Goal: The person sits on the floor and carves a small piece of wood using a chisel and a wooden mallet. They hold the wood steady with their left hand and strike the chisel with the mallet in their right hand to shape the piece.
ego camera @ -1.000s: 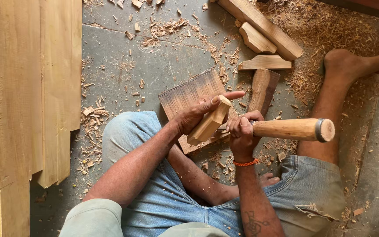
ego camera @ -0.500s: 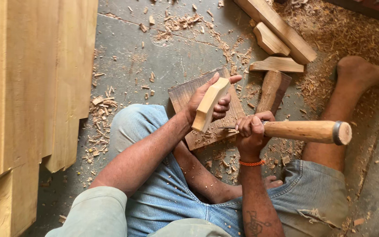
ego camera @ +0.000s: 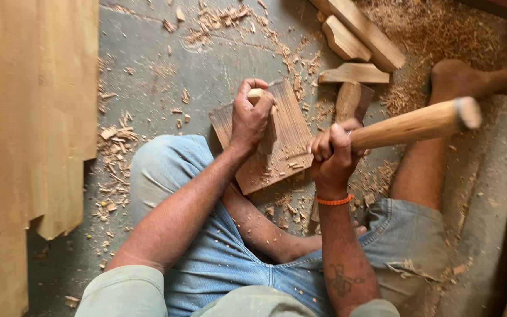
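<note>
1. The right hand [ego camera: 331,151] is closed around a wooden tool handle [ego camera: 412,123], working edge hidden; keep that grip firm near the head.
2. The left hand [ego camera: 252,117] clamps a small pale wood piece [ego camera: 257,95] upright on the ridged block [ego camera: 277,141], which lies on the floor [ego camera: 165,76]; press down steadily.
3. 0.5 s ago the piece was tilted, lifted; now it stands pressed down.

Left hand [ego camera: 252,117] clamps a small pale wood piece [ego camera: 257,95] upright against the ridged wooden block [ego camera: 289,138] on the concrete floor [ego camera: 165,76]. Right hand [ego camera: 331,154], orange band [ego camera: 334,201] at the wrist, grips a thick wooden handle [ego camera: 412,123] angled up to the right. Shavings [ego camera: 112,158] scattered beside the blue-jeaned knee [ego camera: 159,170], offcuts [ego camera: 353,41] above, planks [ego camera: 30,117] at left.
</note>
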